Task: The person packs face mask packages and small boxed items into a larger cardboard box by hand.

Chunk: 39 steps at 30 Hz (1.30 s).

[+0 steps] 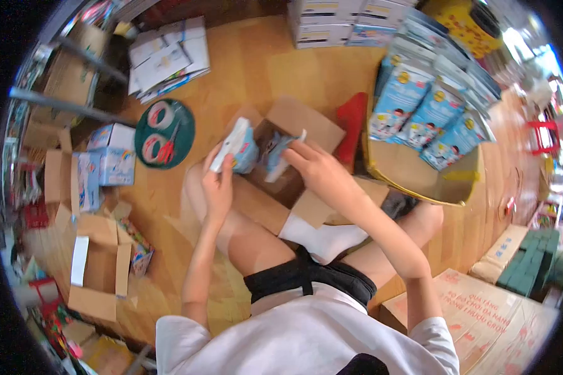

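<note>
My left hand [218, 187] is closed on a blue-and-white plastic packet [246, 149], held upright at the left edge of an open cardboard box [309, 124]. Over the same box, my right hand [316, 169] pinches the top of another blue-and-white packet [275, 165], which is blurred and hangs at the opening. The box stands between my crossed legs with its flaps spread. Most of its inside is hidden by the packets and my right hand.
To the right, a large yellow-edged carton [423, 187] holds several blue pouches [401, 100]. A red object [353, 128] stands beside it. At left are a green round tray [145, 134] with tape rolls and scissors, and an open carton [100, 265]. White boxes [328, 31] stand behind.
</note>
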Each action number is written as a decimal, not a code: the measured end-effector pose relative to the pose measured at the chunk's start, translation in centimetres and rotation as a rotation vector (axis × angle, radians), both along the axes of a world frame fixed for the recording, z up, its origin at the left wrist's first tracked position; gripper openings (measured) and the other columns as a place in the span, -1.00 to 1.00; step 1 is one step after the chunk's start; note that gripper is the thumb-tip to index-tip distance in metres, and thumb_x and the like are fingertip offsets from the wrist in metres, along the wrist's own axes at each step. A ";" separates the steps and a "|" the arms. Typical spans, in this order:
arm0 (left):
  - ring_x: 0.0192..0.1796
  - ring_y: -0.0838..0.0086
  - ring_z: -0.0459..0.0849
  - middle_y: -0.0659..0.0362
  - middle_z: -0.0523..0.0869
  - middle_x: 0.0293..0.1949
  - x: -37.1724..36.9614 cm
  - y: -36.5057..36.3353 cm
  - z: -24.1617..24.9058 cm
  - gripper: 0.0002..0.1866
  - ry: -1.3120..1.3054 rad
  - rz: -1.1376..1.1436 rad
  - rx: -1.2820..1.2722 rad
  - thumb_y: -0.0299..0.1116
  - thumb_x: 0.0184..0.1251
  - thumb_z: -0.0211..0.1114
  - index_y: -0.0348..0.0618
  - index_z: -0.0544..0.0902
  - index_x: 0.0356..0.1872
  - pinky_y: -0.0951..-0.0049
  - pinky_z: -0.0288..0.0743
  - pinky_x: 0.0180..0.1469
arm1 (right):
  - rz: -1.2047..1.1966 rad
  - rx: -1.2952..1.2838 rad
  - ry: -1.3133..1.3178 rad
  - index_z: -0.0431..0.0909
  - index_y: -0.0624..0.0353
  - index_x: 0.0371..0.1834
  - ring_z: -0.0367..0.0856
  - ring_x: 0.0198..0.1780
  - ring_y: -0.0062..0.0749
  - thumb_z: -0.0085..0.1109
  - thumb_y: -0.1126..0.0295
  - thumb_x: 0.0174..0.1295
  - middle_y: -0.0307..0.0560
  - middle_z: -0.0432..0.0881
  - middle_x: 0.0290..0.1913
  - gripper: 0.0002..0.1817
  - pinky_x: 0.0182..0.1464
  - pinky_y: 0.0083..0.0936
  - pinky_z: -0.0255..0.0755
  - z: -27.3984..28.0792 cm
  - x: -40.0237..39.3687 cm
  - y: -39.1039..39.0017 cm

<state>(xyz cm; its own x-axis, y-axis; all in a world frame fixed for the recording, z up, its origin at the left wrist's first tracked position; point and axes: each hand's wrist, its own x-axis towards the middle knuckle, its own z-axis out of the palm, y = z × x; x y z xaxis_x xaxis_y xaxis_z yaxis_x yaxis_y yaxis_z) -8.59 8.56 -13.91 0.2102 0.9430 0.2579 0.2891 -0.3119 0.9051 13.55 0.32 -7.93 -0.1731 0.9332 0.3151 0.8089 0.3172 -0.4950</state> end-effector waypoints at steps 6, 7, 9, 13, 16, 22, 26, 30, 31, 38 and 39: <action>0.07 0.47 0.59 0.06 0.63 0.02 -0.1 -0.3 0.7 -0.67 0.056 -0.069 -0.115 -0.37 0.54 0.10 -0.45 0.54 0.12 0.52 0.42 0.12 | -0.038 0.264 0.328 0.45 0.32 -0.16 0.49 -0.16 -0.07 0.13 0.68 0.10 0.07 0.49 -0.19 -0.78 -0.11 -0.36 0.40 8.0 2.0 -1.8; 0.00 0.48 0.61 0.05 0.67 -0.04 0.0 -0.2 0.6 -0.67 0.070 -0.063 -0.063 -0.35 0.53 0.10 -0.45 0.56 0.10 0.50 0.44 0.06 | -0.033 0.285 0.359 0.46 0.30 -0.17 0.48 -0.17 -0.08 0.18 0.63 0.10 0.06 0.49 -0.20 -0.78 -0.11 -0.38 0.39 9.9 2.9 -2.6; -0.13 0.50 0.67 0.02 0.76 -0.17 0.3 -0.2 0.4 -0.64 0.098 -0.044 0.036 -0.29 0.53 0.10 -0.45 0.60 0.05 0.48 0.48 -0.06 | -0.017 0.323 0.424 0.47 0.27 -0.20 0.48 -0.18 -0.08 0.28 0.54 0.10 0.03 0.48 -0.23 -0.77 -0.11 -0.41 0.38 13.4 4.9 -4.3; -0.11 0.49 0.64 0.03 0.71 -0.13 0.2 -0.3 0.4 -0.65 0.134 -0.060 -0.057 -0.30 0.54 0.09 -0.43 0.58 0.07 0.48 0.47 -0.03 | -0.104 0.419 0.332 0.49 0.23 -0.20 0.53 -0.08 -0.35 0.35 0.71 -0.09 -0.05 0.54 -0.15 -0.63 -0.05 -0.53 0.36 18.1 9.8 -7.6; -0.01 0.45 0.60 0.08 0.63 -0.02 0.4 -0.6 1.1 -0.68 0.175 -0.075 -0.134 -0.35 0.55 0.09 -0.41 0.55 0.10 0.49 0.46 0.06 | -0.212 0.583 0.184 0.47 0.31 0.03 0.53 0.11 -0.26 0.33 0.80 -0.04 0.10 0.53 0.10 -0.49 0.12 -0.37 0.44 21.0 13.4 -9.6; -0.02 0.40 0.60 0.04 0.63 -0.02 0.3 -0.5 0.3 -0.69 0.216 -0.082 -0.050 -0.36 0.53 0.10 -0.43 0.57 0.06 0.44 0.46 0.05 | -0.302 0.353 0.096 0.51 0.37 0.04 0.55 0.16 -0.32 0.06 0.86 -0.01 0.20 0.35 0.38 -0.53 0.14 -0.48 0.47 23.6 18.1 -12.5; -0.03 0.38 0.60 0.02 0.64 -0.01 0.3 -0.6 0.6 -0.70 0.218 -0.079 -0.075 -0.36 0.53 0.10 -0.43 0.58 0.05 0.42 0.46 0.04 | -0.452 0.212 -0.072 0.53 0.34 -0.07 0.56 0.08 -0.43 0.01 0.85 0.00 -0.05 0.54 0.11 -0.60 0.14 -0.51 0.43 22.4 19.4 -12.3; -0.03 0.37 0.60 0.02 0.64 -0.03 0.4 -0.7 0.8 -0.71 0.206 -0.117 -0.030 -0.36 0.54 0.09 -0.42 0.58 0.04 0.42 0.45 0.05 | -0.582 0.121 -0.076 0.52 0.30 0.00 0.56 0.11 -0.43 -0.05 0.86 0.06 -0.15 0.61 0.06 -0.57 0.19 -0.49 0.43 20.2 22.7 -13.2; -0.03 0.37 0.60 0.02 0.65 -0.04 0.4 -0.7 0.6 -0.71 0.195 -0.117 -0.030 -0.37 0.53 0.09 -0.42 0.58 0.03 0.42 0.45 0.05 | -0.586 0.115 -0.059 0.52 0.31 0.00 0.57 0.10 -0.43 -0.06 0.85 0.07 -0.13 0.61 0.04 -0.58 0.18 -0.49 0.43 19.7 23.4 -13.4; -0.06 0.34 0.59 0.03 0.66 -0.08 0.0 -0.2 -0.7 -0.74 0.185 -0.135 -0.008 -0.41 0.53 0.07 -0.41 0.59 0.02 0.40 0.43 0.02 | -0.651 0.054 -0.029 0.46 0.34 -0.02 0.54 0.01 -0.48 -0.05 0.80 0.16 -0.12 0.56 -0.08 -0.68 0.13 -0.55 0.39 16.4 25.9 -14.6; -0.06 0.34 0.59 0.03 0.66 -0.08 0.0 -0.2 -0.8 -0.74 0.177 -0.135 -0.015 -0.42 0.52 0.07 -0.42 0.59 0.02 0.39 0.43 0.02 | -0.677 0.016 -0.043 0.46 0.34 -0.01 0.54 0.00 -0.48 -0.05 0.81 0.15 -0.12 0.56 -0.08 -0.66 0.13 -0.55 0.40 16.2 26.0 -14.6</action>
<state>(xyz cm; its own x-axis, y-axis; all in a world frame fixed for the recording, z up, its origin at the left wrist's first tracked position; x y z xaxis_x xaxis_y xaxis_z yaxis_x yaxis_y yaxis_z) -8.60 8.38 -14.76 0.3758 0.9066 0.1918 0.4006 -0.3455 0.8486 39.52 -14.33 8.29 0.4356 0.8353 0.3355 0.8503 -0.2595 -0.4578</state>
